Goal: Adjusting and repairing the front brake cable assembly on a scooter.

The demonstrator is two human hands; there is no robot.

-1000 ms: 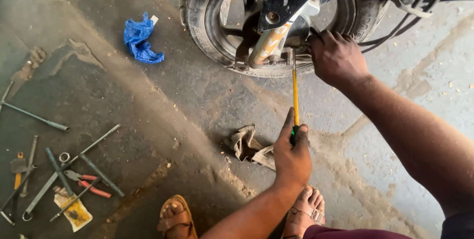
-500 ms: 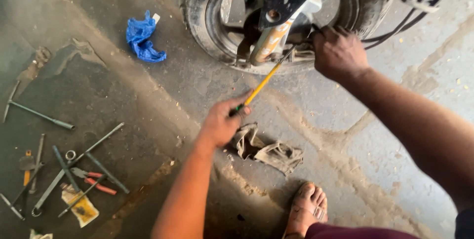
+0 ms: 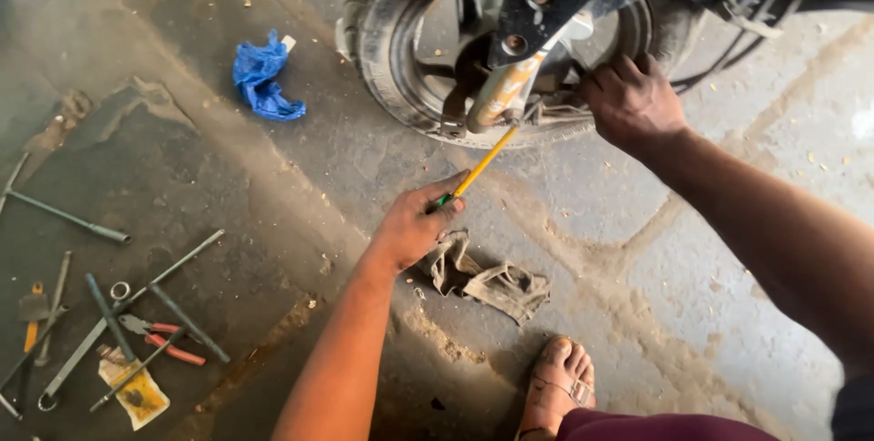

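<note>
Beside wheel (image 3: pixel 401 68): left hand (image 3: pixel 414 227) clenched around yellow screwdriver (image 3: pixel 478 168); right hand (image 3: pixel 633 104) curled, gripping axle area; blue rag (image 3: pixel 262 77) aside.

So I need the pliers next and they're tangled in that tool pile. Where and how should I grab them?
Probably by the red handles. They point right, toward open floor, while the jaw end lies among the long wrenches. Come from above on the right side and pinch both handles together with the fingers, likely the left hand once free of the yellow-shafted screwdriver.

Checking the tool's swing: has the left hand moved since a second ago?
Yes. The left hand with the screwdriver swung leftward, clear of the dirty rag.
</note>
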